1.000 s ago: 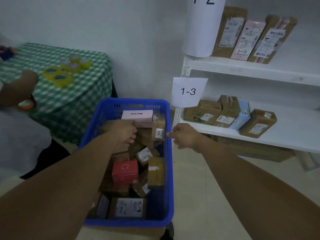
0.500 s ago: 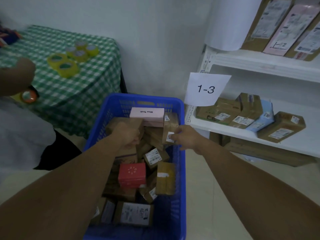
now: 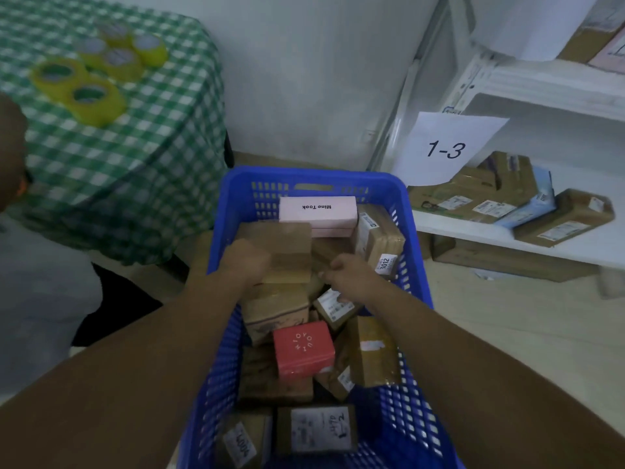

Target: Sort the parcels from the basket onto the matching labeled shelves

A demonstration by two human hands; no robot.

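White shelving (image 3: 466, 233) at right holds few sorted parcels (image 3: 473, 194) beneath the 1-3 label (image 3: 443, 148); the blue basket (image 3: 304, 176), centre frame, sits heaped. At its upper end the left hand (image 3: 248, 262) grips a brown parcel (image 3: 287, 252); the right hand (image 3: 351, 274) curls its fingers beside it, grasp unclear.

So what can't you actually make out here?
All in the head view:
- The upper shelf parcels are cut off by the top edge, and their sign's number is out of frame.
- Labels on the 1-3 shelf parcels are blurred and too small to read.
- Left hand: its fingers curl out of sight against the brown parcel, so the grip is unclear.
- Right hand: what it touches is hidden beneath it.
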